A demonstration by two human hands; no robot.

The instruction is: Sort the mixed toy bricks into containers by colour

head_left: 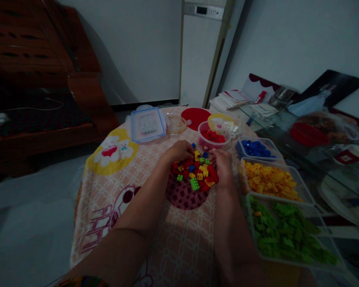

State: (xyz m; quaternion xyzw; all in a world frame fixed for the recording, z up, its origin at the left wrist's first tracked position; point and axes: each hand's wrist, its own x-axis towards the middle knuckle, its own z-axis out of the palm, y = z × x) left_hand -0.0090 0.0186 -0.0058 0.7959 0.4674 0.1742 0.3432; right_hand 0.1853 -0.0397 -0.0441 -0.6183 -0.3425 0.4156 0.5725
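Note:
A heap of small toy building bricks (pixel 194 169), in red, yellow, green and blue, lies on the cloth between my hands. My left hand (pixel 181 151) reaches over the heap's far left side, fingers curled down and pressed together; whatever they pinch is hidden. At the right edge, my right hand (pixel 223 163) rests beside the bricks with its fingers bent and slightly apart, and I see nothing held in it. Just beyond the hands stands a round clear tub (pixel 214 144) with red bricks inside.
Along the right side stand clear boxes of blue bricks (pixel 255 148), yellow bricks (pixel 269 181) and green bricks (pixel 290 235). A blue-rimmed lid (pixel 148 124) and a red disc (pixel 196 118) lie at the back of the patterned tablecloth (pixel 185 243). A cluttered glass shelf adjoins on the right.

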